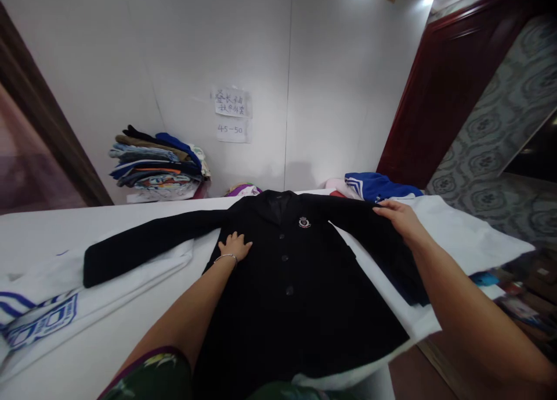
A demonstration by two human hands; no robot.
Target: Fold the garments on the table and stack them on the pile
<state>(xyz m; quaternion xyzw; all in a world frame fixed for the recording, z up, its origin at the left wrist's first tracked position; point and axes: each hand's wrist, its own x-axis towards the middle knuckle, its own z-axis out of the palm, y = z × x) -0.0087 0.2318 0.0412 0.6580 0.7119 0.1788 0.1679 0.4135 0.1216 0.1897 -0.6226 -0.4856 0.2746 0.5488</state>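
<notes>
A: Starting with the biggest, how to place everything?

B: Behind, see a pale wall; below, a white tabletop. On that, find a black jacket, laid flat and front up, collar toward the wall, sleeves spread wide.

A: Expect any trouble there?

B: Might slide over the near edge under a hard tug, because of a hem so close to it. Might twist or crease, too, if pulled at one sleeve while pressed at the front.

A: See anything in the way?

B: At the right, note a white cloth near the sleeve; could bunch up against the cuff. Under the opposite sleeve, notice a white garment with blue stripes; could get dragged along. At back left, spot a stack of clothes, well apart from the jacket; at back right, a blue garment, leaving little room beside the sleeve.

A: And the hands?

B: Resting spread and loose on the jacket's front with the left hand, gripping nothing. Apparently pinching the sleeve's upper edge with the right hand; cannot tell how firmly. Could lose the fabric through a weak pinch.

A: Smallest last?

B: Around the left wrist, a thin bracelet; might snag. On the chest, a crest badge; below, dark buttons.
</notes>
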